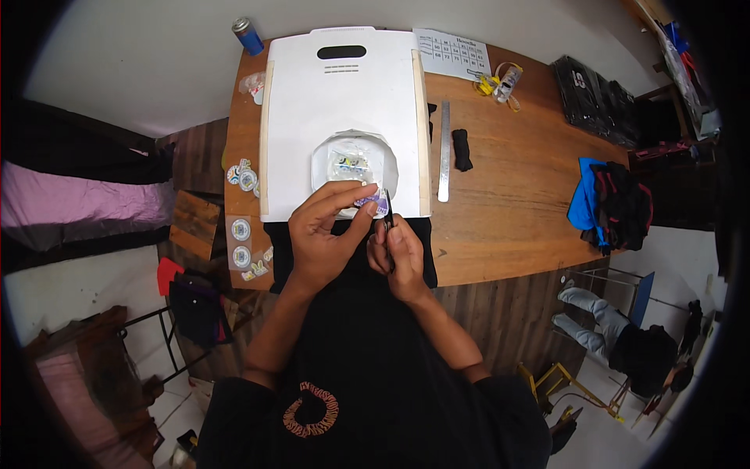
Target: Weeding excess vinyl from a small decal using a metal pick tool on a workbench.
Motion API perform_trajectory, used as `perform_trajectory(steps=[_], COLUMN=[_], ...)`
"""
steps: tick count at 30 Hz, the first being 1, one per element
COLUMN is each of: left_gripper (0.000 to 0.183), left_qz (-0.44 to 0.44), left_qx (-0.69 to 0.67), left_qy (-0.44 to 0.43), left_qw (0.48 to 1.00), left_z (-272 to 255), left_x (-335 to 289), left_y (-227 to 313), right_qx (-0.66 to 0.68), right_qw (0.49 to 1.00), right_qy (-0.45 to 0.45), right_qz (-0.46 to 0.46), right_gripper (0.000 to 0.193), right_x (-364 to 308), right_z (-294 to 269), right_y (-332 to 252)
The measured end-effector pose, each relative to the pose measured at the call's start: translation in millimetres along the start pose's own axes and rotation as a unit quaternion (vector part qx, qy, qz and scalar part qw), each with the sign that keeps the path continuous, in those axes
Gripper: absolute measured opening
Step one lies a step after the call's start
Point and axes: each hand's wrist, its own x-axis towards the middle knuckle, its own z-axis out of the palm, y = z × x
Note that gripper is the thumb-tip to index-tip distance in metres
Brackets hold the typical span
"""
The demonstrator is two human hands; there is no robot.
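Over the front edge of a white panel [341, 98], my left hand [322, 238] pinches a small purple-and-white printed piece [380, 202] between thumb and fingers. My right hand [405, 254] is closed around dark scissors [389, 209], whose narrow blades point away from me beside the right edge of the piece. How far the blades are apart is too small to make out. Just beyond my hands, a round cut-out [388, 154] in the panel holds a clear plastic bag [349, 166] with small printed bits. Black cloth [423, 242] lies under the panel's near edge.
On the wooden table [508, 172] are a metal ruler [444, 148], a black roll [462, 150], a printed sheet [453, 53] and a yellow tape measure [488, 86]. Round stickers [241, 229] lie left, a blue can [248, 36] far left, folded clothes [617, 205] right.
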Motion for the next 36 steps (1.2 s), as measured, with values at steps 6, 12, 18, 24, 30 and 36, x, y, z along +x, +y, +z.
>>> perform_trajectory(steps=[6,12,18,24,30,36], left_gripper=[0.026,0.025,0.024,0.025,0.026,0.026], left_qz=[-0.025,-0.070,-0.073,-0.075,-0.079,0.018], left_qx=[0.006,-0.027,-0.063,-0.063,-0.095,-0.089], left_qy=[0.000,0.024,0.041,0.035,0.028,0.015], left_qw=[1.000,0.997,0.995,0.995,0.992,0.996], left_z=[-4,-8,-7,-12,-16,-22], left_x=[6,13,30,28,33,38], left_y=[-8,-29,-39,-62,-56,-28], right_qx=[-0.007,-0.011,-0.009,-0.050,-0.048,-0.163], right_qw=[1.000,0.995,0.989,0.990,0.991,0.980], right_qy=[0.014,0.048,0.098,0.122,0.117,0.115], right_qz=[0.024,0.090,0.109,0.045,0.040,-0.026], right_gripper=[0.028,0.032,0.033,0.033,0.022,0.016], right_x=[6,14,29,54,73,80], right_z=[-5,-14,-27,-29,-20,9], right_y=[5,20,24,19,5,-7])
